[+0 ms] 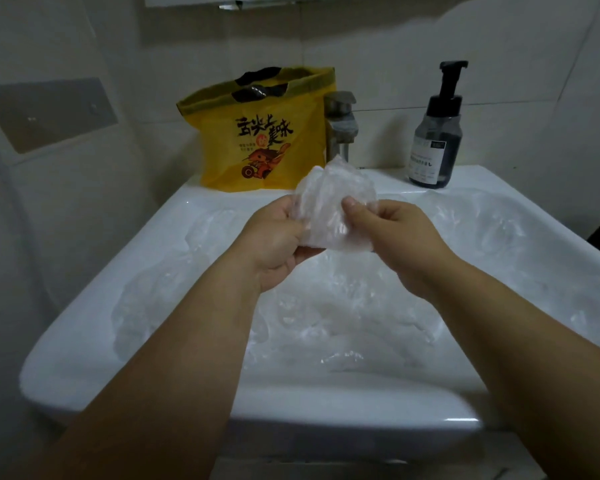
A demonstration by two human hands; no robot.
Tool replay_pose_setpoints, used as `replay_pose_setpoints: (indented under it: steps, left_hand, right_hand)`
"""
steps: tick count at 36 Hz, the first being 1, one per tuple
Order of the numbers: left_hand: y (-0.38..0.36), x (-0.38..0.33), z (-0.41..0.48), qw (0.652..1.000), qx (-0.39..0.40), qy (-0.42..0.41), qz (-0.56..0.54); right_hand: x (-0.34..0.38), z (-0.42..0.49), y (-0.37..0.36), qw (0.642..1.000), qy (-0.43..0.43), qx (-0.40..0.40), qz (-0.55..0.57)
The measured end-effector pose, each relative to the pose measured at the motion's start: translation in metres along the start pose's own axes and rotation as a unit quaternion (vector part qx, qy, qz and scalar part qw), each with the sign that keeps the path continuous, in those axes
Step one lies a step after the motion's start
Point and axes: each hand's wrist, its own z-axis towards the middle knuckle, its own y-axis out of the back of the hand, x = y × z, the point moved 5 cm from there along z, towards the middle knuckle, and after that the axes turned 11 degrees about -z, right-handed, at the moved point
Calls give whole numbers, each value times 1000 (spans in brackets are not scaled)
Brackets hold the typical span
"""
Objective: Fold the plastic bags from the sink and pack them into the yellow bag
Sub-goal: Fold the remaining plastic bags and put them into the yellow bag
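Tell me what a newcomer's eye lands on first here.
The yellow bag stands out, upright at the back of the white sink, left of the tap. In front of it, the left hand and right hand pinch a crumpled clear plastic bag above the sink, which holds more clear bags.

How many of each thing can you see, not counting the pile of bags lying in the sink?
Hands: 2, left hand and right hand
Yellow bag: 1
Clear plastic bag, held: 1
Pump bottle: 1
Faucet: 1
Sink: 1
Total: 7
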Motion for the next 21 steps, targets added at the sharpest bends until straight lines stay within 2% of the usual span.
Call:
replay_pose_setpoints:
  steps: [5, 10, 13, 17, 19, 21]
  left_hand:
    - [-8, 1, -4, 998, 59, 1, 16]
    - [-13, 5, -8, 992, 122, 33, 23]
    - [-14, 6, -10, 990, 129, 47, 36]
    - [-9, 3, -13, 991, 99, 73, 44]
    - [-5, 5, -10, 991, 82, 97, 40]
    - [-7, 7, -9, 989, 99, 112, 22]
  right_hand:
    - [-9, 3, 0, 991, -97, 17, 96]
    - [-11, -5, -9, 944, -201, 136, 222]
    - [-8, -4, -4, 937, -193, 104, 272]
    - [-4, 2, 5, 944, -135, 72, 292]
    - [-4, 2, 7, 957, -117, 69, 255]
    - [-6, 2, 6, 973, -103, 82, 192]
